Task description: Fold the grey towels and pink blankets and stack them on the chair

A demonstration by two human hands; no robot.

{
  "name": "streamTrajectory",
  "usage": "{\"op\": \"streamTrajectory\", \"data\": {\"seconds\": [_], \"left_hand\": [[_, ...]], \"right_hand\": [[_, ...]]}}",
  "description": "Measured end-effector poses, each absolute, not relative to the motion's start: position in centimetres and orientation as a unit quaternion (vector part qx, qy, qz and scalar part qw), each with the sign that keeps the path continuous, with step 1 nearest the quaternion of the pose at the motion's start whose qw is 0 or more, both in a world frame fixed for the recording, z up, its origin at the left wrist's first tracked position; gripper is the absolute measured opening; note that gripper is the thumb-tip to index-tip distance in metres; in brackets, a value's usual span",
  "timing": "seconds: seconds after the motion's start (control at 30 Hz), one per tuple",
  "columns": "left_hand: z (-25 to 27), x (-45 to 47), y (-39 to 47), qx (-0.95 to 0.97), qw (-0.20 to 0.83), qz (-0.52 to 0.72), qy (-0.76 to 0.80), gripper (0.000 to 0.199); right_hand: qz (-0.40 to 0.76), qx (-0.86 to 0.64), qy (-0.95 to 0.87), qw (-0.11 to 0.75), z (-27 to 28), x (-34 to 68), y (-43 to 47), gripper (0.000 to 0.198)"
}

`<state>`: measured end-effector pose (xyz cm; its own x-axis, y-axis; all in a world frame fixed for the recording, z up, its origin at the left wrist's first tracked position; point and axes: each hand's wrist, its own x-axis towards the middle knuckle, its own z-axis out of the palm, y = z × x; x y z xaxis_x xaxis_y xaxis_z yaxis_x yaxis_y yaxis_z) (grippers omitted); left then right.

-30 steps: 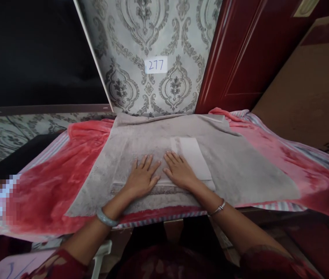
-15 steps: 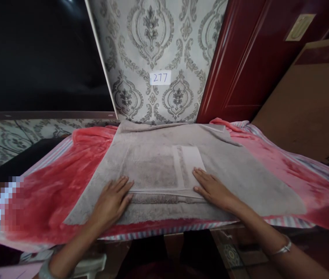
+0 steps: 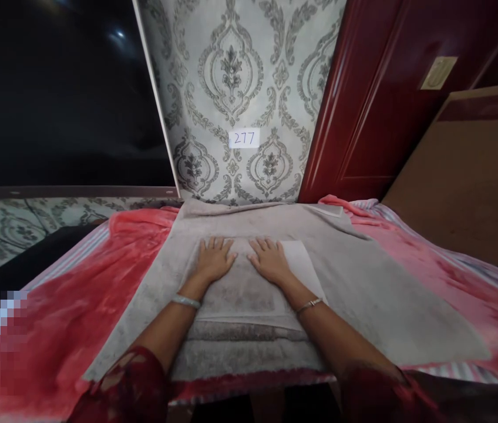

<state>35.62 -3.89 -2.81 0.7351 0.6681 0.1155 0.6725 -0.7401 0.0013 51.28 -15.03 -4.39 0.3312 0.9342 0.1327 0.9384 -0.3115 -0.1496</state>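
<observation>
A folded grey towel [image 3: 240, 296], with a paler band along its right side, lies in the middle of a larger grey cloth [image 3: 363, 294]. My left hand [image 3: 214, 258] rests flat on the towel's far left part, fingers spread and pointing away from me. Beside it, a little to the right, my right hand [image 3: 270, 261] is also flat on the towel, its fingers apart. The two thumbs point toward each other with a small gap between them. Neither hand grips anything. My right hand and forearm cover part of the pale band.
Under the grey cloth is a red and pink plush blanket [image 3: 64, 305] with a striped edge. A large dark screen [image 3: 64, 100] stands at the back left. Patterned wallpaper bears a paper label [image 3: 244, 138] reading 277. A cardboard box [image 3: 469, 182] leans near the red door [image 3: 372, 117].
Both hands have moved inward and away from me, from the towel's near corners to its far middle. The view has tipped slightly upward. The folded towel stays in place.
</observation>
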Motion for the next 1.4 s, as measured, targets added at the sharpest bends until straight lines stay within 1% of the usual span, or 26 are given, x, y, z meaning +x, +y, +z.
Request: {"op": "streamTrajectory", "data": {"seconds": [0.13, 0.3, 0.43, 0.6, 0.87, 0.93, 1.03, 1.07, 1.1, 1.17, 1.2, 1.33, 1.4], "left_hand": [[-4.6, 35.2, -3.7, -0.934, 0.032, -0.066, -0.35, 0.061], [-4.2, 34.9, -3.5, -0.934, 0.041, -0.074, -0.348, 0.061], [-3.8, 33.7, -3.7, -0.924, 0.043, -0.054, -0.376, 0.064], [-4.1, 29.5, -3.4, -0.934, 0.007, -0.034, -0.355, 0.065], [-5.3, 19.3, -5.2, -0.962, -0.08, -0.045, -0.257, 0.06], [-5.3, 17.4, -5.9, -0.972, -0.084, -0.064, -0.212, 0.063], [-5.2, 16.1, -6.7, -0.979, -0.05, -0.086, -0.178, 0.078], [-5.1, 16.0, -7.0, -0.98, -0.035, -0.088, -0.175, 0.078], [-4.9, 16.1, -7.3, -0.981, -0.021, -0.086, -0.171, 0.074], [-4.7, 16.6, -8.0, -0.983, 0.0, -0.079, -0.166, 0.062], [-4.6, 16.8, -8.3, -0.983, 0.01, -0.075, -0.165, 0.059], [-4.5, 17.4, -8.8, -0.979, 0.033, -0.08, -0.185, 0.06], [-4.2, 17.5, -8.5, -0.973, 0.025, -0.108, -0.204, 0.055]], "right_hand": [[-0.008, -0.808, -0.58, 0.104, -6.2, 51.7, -15.1, 0.059], [-0.011, -0.809, -0.579, 0.099, -5.5, 52.0, -15.4, 0.06], [-0.018, -0.815, -0.573, 0.083, -5.5, 53.3, -17.3, 0.06], [0.0, -0.824, -0.564, 0.05, -6.0, 55.4, -21.5, 0.059], [0.046, -0.796, -0.598, 0.08, -7.9, 56.5, -29.8, 0.061], [0.044, -0.78, -0.617, 0.094, -8.1, 56.0, -31.7, 0.064], [0.019, -0.746, -0.656, 0.113, -8.2, 54.7, -33.7, 0.073], [0.009, -0.737, -0.666, 0.117, -8.2, 54.1, -34.2, 0.076], [-0.001, -0.732, -0.671, 0.119, -8.2, 53.5, -34.5, 0.076], [-0.023, -0.732, -0.671, 0.119, -8.3, 52.4, -34.8, 0.072], [-0.032, -0.735, -0.667, 0.117, -8.3, 51.9, -34.8, 0.069], [-0.056, -0.746, -0.655, 0.104, -8.0, 51.3, -34.8, 0.07], [-0.067, -0.754, -0.645, 0.105, -7.1, 51.7, -34.6, 0.063]]}}
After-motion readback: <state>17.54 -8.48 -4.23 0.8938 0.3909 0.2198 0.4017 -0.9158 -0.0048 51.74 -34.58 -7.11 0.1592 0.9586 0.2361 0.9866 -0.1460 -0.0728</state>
